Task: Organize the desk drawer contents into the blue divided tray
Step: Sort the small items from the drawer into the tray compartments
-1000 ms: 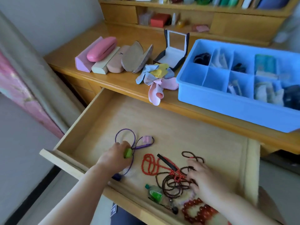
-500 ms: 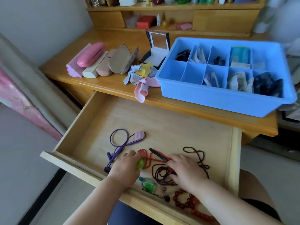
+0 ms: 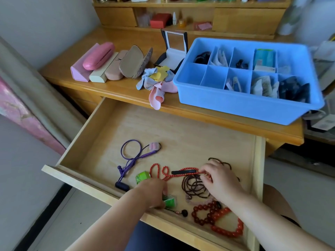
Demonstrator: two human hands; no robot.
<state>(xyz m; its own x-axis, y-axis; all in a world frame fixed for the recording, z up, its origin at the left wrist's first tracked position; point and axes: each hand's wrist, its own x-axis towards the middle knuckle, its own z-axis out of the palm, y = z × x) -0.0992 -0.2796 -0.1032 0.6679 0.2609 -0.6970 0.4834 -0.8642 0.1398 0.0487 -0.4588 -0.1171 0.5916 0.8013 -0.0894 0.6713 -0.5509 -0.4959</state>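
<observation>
The open wooden drawer (image 3: 181, 131) holds a purple cord (image 3: 132, 156), a green block (image 3: 143, 177), a black stick (image 3: 184, 172), a thin red bead string (image 3: 159, 172), dark brown beads (image 3: 193, 187) and big red bead bracelets (image 3: 217, 221). My left hand (image 3: 153, 193), blurred, curls over a small green bottle (image 3: 170, 201) at the drawer's front. My right hand (image 3: 222, 182) pinches the red bead string near the black stick, with its fingers over the brown beads. The blue divided tray (image 3: 235, 105) stands on the desk behind, with two front-left compartments bare.
On the desk to the tray's left lie several glasses cases (image 3: 98, 56), a heap of cleaning cloths (image 3: 156, 82) and an open black box (image 3: 174, 51). A shelf unit (image 3: 244, 19) stands behind. The drawer's back half is bare wood.
My left hand moved right, from the purple cord to the green bottle, and the green block now lies on the drawer floor. My right hand shifted up onto the red bead string.
</observation>
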